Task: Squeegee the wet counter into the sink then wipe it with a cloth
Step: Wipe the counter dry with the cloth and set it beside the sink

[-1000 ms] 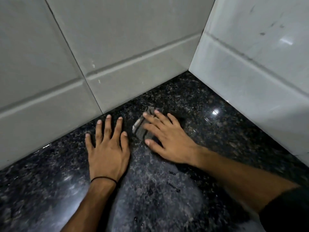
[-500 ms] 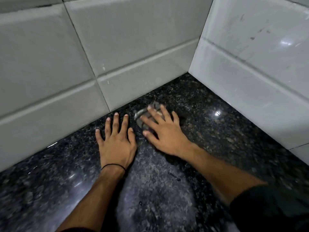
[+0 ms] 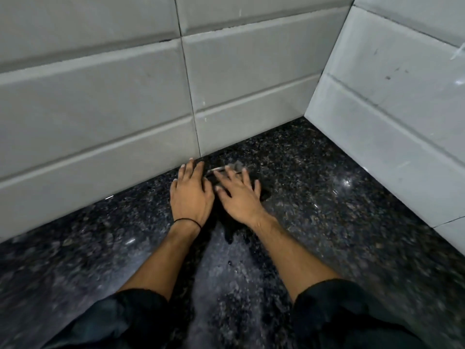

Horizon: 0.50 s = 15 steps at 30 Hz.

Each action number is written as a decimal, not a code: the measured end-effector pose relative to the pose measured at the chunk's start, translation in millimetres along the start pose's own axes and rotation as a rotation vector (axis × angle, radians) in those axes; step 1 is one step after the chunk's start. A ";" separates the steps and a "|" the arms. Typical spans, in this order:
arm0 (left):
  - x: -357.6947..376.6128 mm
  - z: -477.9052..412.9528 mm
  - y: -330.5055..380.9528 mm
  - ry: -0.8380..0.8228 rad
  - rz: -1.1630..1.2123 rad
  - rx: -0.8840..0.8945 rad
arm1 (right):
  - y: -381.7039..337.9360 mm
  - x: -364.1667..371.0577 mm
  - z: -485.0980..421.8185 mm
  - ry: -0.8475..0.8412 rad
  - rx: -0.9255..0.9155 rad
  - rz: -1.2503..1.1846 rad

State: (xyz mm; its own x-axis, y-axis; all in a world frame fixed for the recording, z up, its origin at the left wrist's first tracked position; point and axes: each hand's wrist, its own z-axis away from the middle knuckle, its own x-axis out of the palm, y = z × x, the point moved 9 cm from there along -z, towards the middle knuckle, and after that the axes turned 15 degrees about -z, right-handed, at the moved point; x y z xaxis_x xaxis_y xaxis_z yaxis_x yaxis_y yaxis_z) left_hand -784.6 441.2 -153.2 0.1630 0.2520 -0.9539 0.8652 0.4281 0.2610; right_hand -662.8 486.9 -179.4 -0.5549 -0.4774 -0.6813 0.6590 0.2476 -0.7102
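The black speckled granite counter (image 3: 327, 202) fills the lower view, with a paler smeared streak down its middle. A small grey cloth (image 3: 230, 167), blurred, lies on the counter close to the back wall. My right hand (image 3: 239, 195) presses flat on the cloth, fingers spread, and covers most of it. My left hand (image 3: 191, 195) lies flat on the bare counter right beside it, fingertips almost at the wall, a thin black band on the wrist. No sink or squeegee is in view.
Pale grey wall tiles (image 3: 100, 109) rise directly behind the hands. A second tiled wall (image 3: 402, 109) closes the right side, forming a corner at the back right. Counter extends to the left and toward me. Dark sleeves (image 3: 352, 318) cover my forearms at the bottom.
Both hands have slid away from me toward the back wall, the right one pushing the cloth along. The hands are closer together, and the view has pulled back.
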 end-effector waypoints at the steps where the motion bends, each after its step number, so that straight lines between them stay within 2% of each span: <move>1: -7.2 6.5 -1.9 0.037 0.007 -0.012 | -8.7 -7.8 6.5 0.056 -0.021 -0.118; 3: -9.3 17.0 10.2 0.021 -0.008 0.017 | -1.6 -37.9 29.8 0.295 -0.023 -0.175; 5: 17.0 19.4 40.8 -0.140 -0.094 0.118 | 31.9 -60.0 55.8 0.436 0.059 0.031; 8: 63.1 9.5 77.6 -0.316 -0.133 0.205 | 91.7 -68.7 83.0 0.384 0.206 0.230; 11: 73.7 -25.2 70.2 -0.324 -0.125 0.216 | 112.0 -68.2 90.5 0.345 0.188 0.230; 15: 56.5 -31.7 19.4 -0.318 -0.161 0.213 | 110.0 -67.7 89.2 0.363 0.174 0.237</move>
State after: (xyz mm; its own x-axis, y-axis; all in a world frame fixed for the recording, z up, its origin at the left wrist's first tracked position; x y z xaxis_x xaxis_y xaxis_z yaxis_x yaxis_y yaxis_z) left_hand -773.7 491.2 -197.4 0.1273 -0.0987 -0.9869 0.9650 0.2425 0.1002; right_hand -507.5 471.3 -195.6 -0.5001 -0.0915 -0.8611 0.8472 0.1540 -0.5084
